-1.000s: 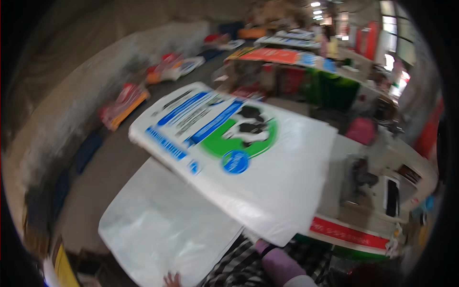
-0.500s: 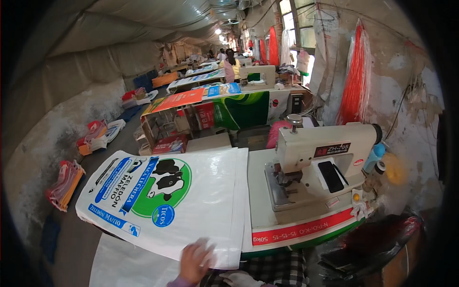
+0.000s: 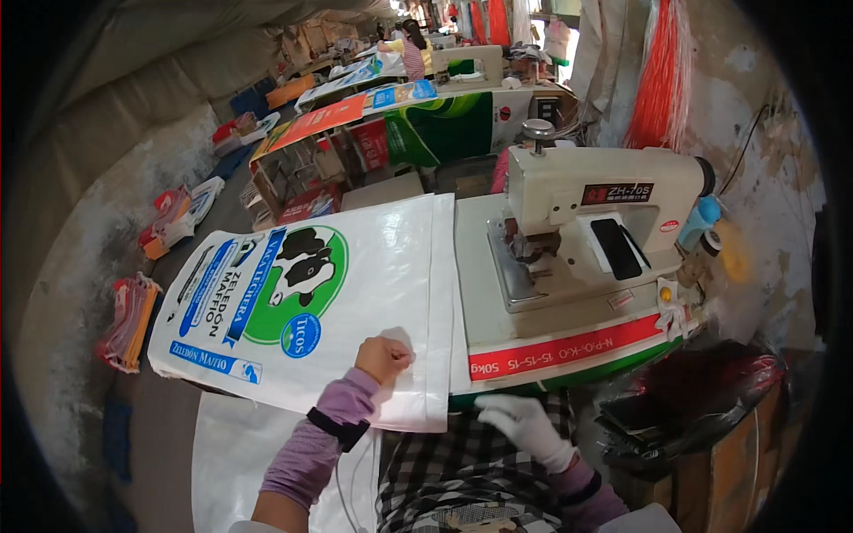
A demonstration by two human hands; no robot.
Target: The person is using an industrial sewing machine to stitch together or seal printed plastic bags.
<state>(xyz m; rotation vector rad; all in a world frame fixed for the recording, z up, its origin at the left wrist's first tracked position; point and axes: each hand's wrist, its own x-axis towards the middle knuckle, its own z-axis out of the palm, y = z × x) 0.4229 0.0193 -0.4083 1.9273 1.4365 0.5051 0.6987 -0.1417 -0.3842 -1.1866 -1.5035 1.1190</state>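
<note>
A stack of white printed woven sacks (image 3: 391, 266), the top one bearing a cow picture on a green disc, lies left of a cream sewing machine (image 3: 604, 191). Over the near right part of the top sack is my bare left hand (image 3: 384, 360), its fingers curled together; whatever may be between them is hidden. A white glove covers my right hand (image 3: 524, 426), which hovers above my checked lap just before the machine table's front edge. Its fingers are extended and hold nothing. The sewing head and needle area (image 3: 529, 253) stand apart from both hands.
On the machine bed lies a black phone (image 3: 615, 249). A light blue cup (image 3: 700, 220) and a thread spool (image 3: 708, 244) stand at its right. Dark plastic-wrapped goods (image 3: 693, 395) sit at the lower right. Bundled sacks (image 3: 129, 324) line the left floor; a person (image 3: 414, 51) sits far off.
My left hand has moved forward onto the sack and its fingers have curled in. The gloved right hand has risen from my lap toward the table edge. The view has tilted downward.
</note>
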